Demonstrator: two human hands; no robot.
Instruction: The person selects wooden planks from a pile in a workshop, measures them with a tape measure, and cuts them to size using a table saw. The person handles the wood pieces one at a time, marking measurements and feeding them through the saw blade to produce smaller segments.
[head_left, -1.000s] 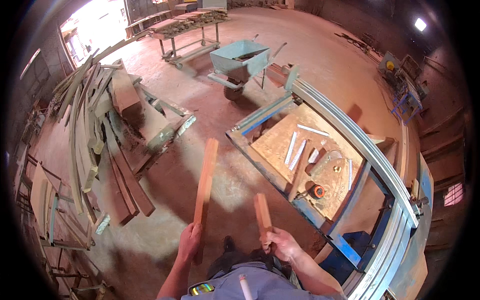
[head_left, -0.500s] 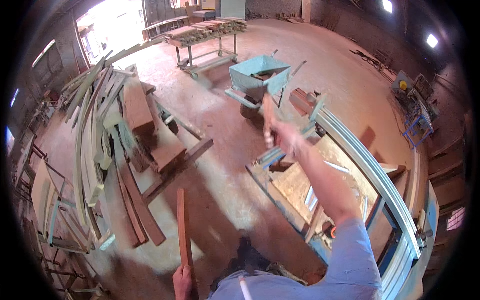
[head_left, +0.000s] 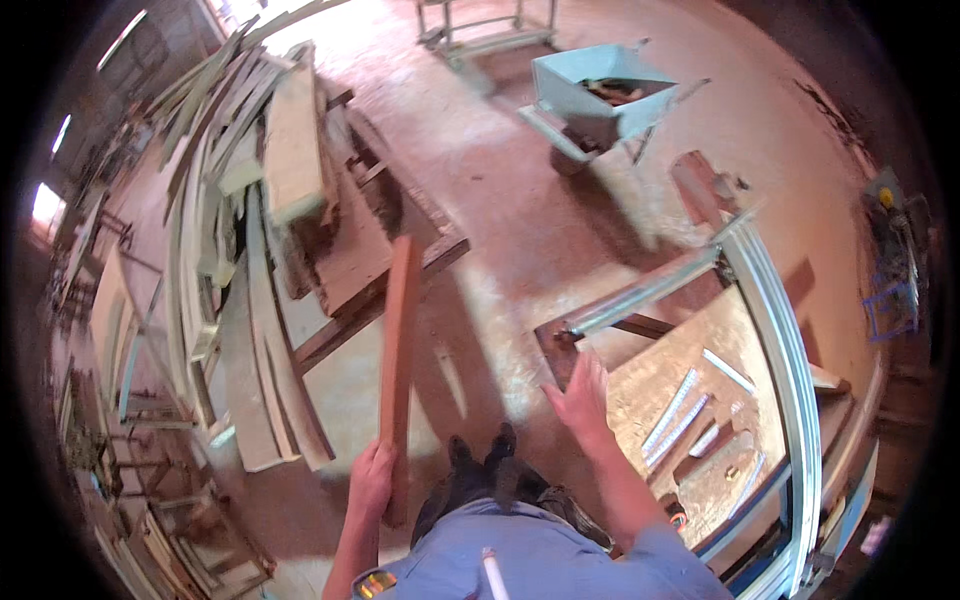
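Note:
My left hand (head_left: 372, 475) is closed around the lower part of a long reddish-brown wooden strip (head_left: 401, 330), which stands nearly upright beside my legs. My right hand (head_left: 582, 398) reaches to the near corner of a metal-framed saw bench (head_left: 690, 283), thumb apart from the fingers and nothing visible in it. Whether it touches the bench I cannot tell. On the bench's wooden panel (head_left: 640, 410) lie several pale strips or rulers (head_left: 670, 412) and a dark-handled tool (head_left: 708, 440).
A light-blue wheelbarrow (head_left: 560, 85) with wood offcuts stands ahead. Stacked boards and beams (head_left: 295, 150) fill the left side, on a low wooden-framed support (head_left: 440, 250). Beyond the bench are wood blocks (head_left: 700, 185) on the floor. Metal rails (head_left: 785, 380) run along its right side.
My right hand has drawn back from near the wheelbarrow to the bench corner, and the short wood piece it held is gone from it. My left hand has raised the strip. The view has tilted down.

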